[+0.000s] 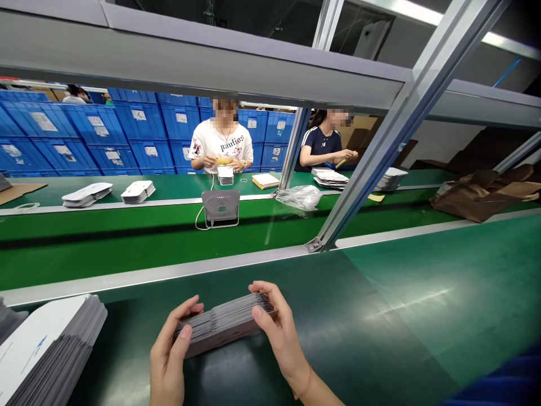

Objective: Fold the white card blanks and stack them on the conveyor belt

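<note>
A stack of thin grey cards (228,322) stands on edge between my two hands, low over the dark green tabletop (338,316). My left hand (174,344) grips its left end, thumb on the near side and fingers behind. Around the right end is my right hand (276,327), its thumb on the top edges and its fingers over the far corner. A thin red string circles my right wrist. On the left of the table lies a larger pile of white and grey cards (51,344).
Past a metal rail (147,275) runs a green conveyor (105,242). A slanted metal post (372,152) rises ahead. Beyond are a small fan (221,207), card stacks (138,192), a plastic bag (300,197), two people at work and blue crates (143,121).
</note>
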{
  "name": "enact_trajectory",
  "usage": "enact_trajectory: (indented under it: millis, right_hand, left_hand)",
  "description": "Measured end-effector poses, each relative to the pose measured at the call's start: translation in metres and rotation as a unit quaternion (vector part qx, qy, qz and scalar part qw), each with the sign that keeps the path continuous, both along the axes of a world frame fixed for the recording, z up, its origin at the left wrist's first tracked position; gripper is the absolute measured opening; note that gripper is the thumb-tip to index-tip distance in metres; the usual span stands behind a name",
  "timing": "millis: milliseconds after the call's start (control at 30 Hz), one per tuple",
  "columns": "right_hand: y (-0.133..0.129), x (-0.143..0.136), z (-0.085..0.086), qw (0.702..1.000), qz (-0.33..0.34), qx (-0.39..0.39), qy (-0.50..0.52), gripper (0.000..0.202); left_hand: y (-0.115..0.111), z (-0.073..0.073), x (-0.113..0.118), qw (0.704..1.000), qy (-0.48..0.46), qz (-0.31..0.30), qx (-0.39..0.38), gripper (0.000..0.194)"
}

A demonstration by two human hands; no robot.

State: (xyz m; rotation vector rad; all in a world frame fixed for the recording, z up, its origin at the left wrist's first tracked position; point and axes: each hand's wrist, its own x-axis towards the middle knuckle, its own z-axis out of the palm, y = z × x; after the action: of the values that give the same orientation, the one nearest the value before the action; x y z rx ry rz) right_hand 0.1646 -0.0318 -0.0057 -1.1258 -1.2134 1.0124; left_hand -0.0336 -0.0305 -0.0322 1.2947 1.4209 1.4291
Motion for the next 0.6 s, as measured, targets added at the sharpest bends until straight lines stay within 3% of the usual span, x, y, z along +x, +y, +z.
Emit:
enact_trajectory:
  millis: [133,267,333,433,600]
  right_hand:
    - [0.001,-0.002,0.006,1.0,0.003,-0.011,-0.018,0.028]
    - [0.0,0.005,0.003,0.997,0.033,0.057,-0.034,0.029]
    - [-0.001,0.011,0.001,0.993,0.058,0.085,-0.062,0.028]
    - [-0.001,0.018,0.004,0.987,0.071,0.107,-0.098,0.007]
    - [0.005,0.018,0.011,0.986,0.074,0.12,-0.083,0.008]
  left_hand:
    - [-0.003,-0.002,-0.003,0.998,0.027,-0.037,0.039,0.044]
    - [-0.01,-0.005,-0.008,0.987,0.126,-0.085,0.058,0.06]
    - [-0.012,-0.009,-0.011,0.979,0.176,-0.089,0.046,0.055]
    - [-0.009,-0.018,-0.017,0.972,0.208,-0.102,0.035,0.049]
    - [-0.002,-0.024,-0.02,0.966,0.232,-0.107,0.051,0.047]
